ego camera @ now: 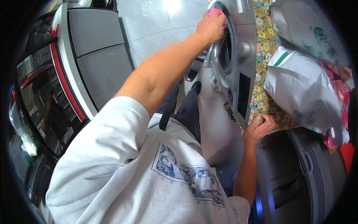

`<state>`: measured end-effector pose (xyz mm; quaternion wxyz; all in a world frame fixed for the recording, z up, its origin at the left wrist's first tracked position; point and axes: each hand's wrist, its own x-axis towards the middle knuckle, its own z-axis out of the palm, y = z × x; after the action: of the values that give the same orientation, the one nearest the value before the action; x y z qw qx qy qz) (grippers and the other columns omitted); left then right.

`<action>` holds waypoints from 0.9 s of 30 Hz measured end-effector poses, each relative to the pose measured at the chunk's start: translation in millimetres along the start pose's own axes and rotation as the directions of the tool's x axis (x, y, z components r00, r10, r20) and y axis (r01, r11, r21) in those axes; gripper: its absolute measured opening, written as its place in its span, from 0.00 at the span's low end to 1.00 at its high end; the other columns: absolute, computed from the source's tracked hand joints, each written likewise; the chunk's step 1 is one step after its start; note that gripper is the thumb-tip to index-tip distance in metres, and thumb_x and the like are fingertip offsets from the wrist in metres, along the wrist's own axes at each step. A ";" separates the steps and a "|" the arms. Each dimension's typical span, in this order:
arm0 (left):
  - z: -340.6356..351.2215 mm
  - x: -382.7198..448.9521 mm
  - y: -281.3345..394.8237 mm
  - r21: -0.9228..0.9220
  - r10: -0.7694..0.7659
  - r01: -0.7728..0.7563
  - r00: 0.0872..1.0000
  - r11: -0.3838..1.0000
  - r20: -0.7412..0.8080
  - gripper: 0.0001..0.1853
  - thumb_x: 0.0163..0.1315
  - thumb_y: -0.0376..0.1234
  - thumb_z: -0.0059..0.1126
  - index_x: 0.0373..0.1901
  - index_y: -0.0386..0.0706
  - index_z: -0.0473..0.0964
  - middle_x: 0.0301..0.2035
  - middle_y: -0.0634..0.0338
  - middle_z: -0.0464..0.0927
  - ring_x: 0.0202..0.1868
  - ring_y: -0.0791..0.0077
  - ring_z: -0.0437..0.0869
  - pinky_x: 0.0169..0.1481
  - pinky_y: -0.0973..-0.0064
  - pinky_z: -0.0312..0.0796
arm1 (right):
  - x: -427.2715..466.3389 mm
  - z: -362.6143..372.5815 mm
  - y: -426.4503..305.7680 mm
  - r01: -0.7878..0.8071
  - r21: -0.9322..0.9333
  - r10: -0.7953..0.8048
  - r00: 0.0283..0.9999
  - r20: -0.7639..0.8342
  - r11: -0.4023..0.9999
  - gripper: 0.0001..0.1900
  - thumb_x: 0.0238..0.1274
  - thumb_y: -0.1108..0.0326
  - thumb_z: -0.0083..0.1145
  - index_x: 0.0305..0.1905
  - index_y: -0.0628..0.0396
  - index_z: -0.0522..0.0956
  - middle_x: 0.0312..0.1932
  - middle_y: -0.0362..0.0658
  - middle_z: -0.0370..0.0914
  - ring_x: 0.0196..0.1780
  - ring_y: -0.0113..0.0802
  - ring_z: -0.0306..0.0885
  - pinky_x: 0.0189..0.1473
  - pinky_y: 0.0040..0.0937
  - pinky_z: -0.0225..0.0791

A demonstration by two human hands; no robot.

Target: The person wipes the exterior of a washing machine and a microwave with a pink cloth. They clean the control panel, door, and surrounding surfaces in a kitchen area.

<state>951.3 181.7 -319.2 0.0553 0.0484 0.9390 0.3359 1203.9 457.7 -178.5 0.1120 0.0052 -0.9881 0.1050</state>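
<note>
A bright pink cloth (217, 12) is bunched under the fingers of my left hand (211, 28). That hand reaches across my body and presses at the rim of the round door (228, 53) on a silver front-loading washing machine (243, 33). The clear glass bowl (209, 59) of the door bulges out just below my wrist. My right hand (258, 129) is curled into a loose fist, with nothing visible in it. It rests at the near corner of the flowered cover (261, 92) on top of the machine. My fingers hide most of the cloth.
White plastic bags (302, 86) lie on the flowered cover. The machine's front carries a round knob (244, 49) and a dark display (244, 95). A grey cabinet (98, 56) and a dark glossy panel (47, 98) stand left. Grey tiles (151, 25) cover the floor around my shoe (196, 87).
</note>
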 end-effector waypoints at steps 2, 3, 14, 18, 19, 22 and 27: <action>-12.8 -37.6 2.3 -0.010 0.085 -0.086 0.994 0.996 -0.063 0.16 0.59 0.30 0.59 0.49 0.43 0.71 0.60 0.52 0.71 0.57 0.39 0.74 0.55 0.48 0.76 | -3.0 -0.1 -0.1 -0.019 0.005 0.019 1.000 0.002 1.000 0.11 0.71 0.61 0.53 0.45 0.58 0.71 0.44 0.51 0.68 0.50 0.51 0.67 0.57 0.50 0.61; -15.8 -57.7 -1.0 -0.013 0.119 -0.121 0.986 0.993 -0.117 0.17 0.58 0.28 0.60 0.50 0.44 0.71 0.61 0.52 0.70 0.59 0.39 0.73 0.57 0.48 0.75 | -3.2 0.1 1.1 -0.005 0.012 0.005 1.000 -0.004 1.000 0.11 0.71 0.61 0.53 0.45 0.58 0.71 0.45 0.51 0.68 0.51 0.51 0.67 0.57 0.50 0.61; 28.9 -239.3 -48.1 0.008 0.125 -0.125 0.975 0.992 -0.183 0.21 0.58 0.25 0.57 0.55 0.46 0.74 0.68 0.56 0.65 0.68 0.39 0.65 0.68 0.54 0.70 | -7.2 3.8 2.2 0.038 0.026 -0.037 0.998 -0.051 0.999 0.11 0.69 0.63 0.56 0.47 0.58 0.72 0.46 0.51 0.68 0.54 0.52 0.66 0.59 0.49 0.59; 46.4 -260.4 -67.3 0.079 0.164 -0.149 0.957 0.986 -0.238 0.26 0.52 0.23 0.62 0.54 0.52 0.75 0.68 0.60 0.65 0.67 0.42 0.66 0.66 0.56 0.74 | -8.8 6.7 4.0 0.060 -0.001 -0.060 0.997 -0.057 0.998 0.10 0.69 0.65 0.57 0.47 0.58 0.72 0.47 0.51 0.69 0.54 0.51 0.66 0.60 0.48 0.58; 47.9 -266.1 -70.2 0.086 0.171 -0.154 0.958 0.984 -0.232 0.24 0.54 0.24 0.61 0.54 0.53 0.75 0.68 0.60 0.65 0.67 0.42 0.66 0.65 0.55 0.74 | -10.2 8.0 6.4 0.067 -0.018 -0.068 0.996 -0.066 0.998 0.10 0.69 0.65 0.57 0.47 0.58 0.72 0.47 0.50 0.69 0.54 0.51 0.66 0.60 0.48 0.58; 52.7 -285.4 -75.3 0.070 0.137 -0.125 0.969 0.990 -0.204 0.23 0.55 0.24 0.59 0.54 0.53 0.75 0.68 0.61 0.65 0.66 0.43 0.67 0.65 0.55 0.75 | -11.9 5.8 6.6 0.052 -0.029 -0.054 0.997 -0.056 0.998 0.11 0.70 0.64 0.56 0.48 0.59 0.72 0.47 0.50 0.69 0.54 0.51 0.65 0.60 0.48 0.58; 86.0 -355.2 -113.7 0.006 -0.118 0.118 0.992 0.993 -0.052 0.20 0.59 0.22 0.52 0.52 0.48 0.75 0.67 0.53 0.66 0.64 0.45 0.70 0.64 0.57 0.74 | -11.7 7.8 5.6 0.022 -0.019 -0.023 0.998 -0.065 1.000 0.12 0.69 0.62 0.56 0.47 0.59 0.72 0.46 0.50 0.69 0.55 0.51 0.65 0.61 0.48 0.57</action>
<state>1308.2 102.5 -432.3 0.0507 -0.0155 0.9429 0.3288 1213.3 461.4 -189.7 0.1451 0.0118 -0.9848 0.0951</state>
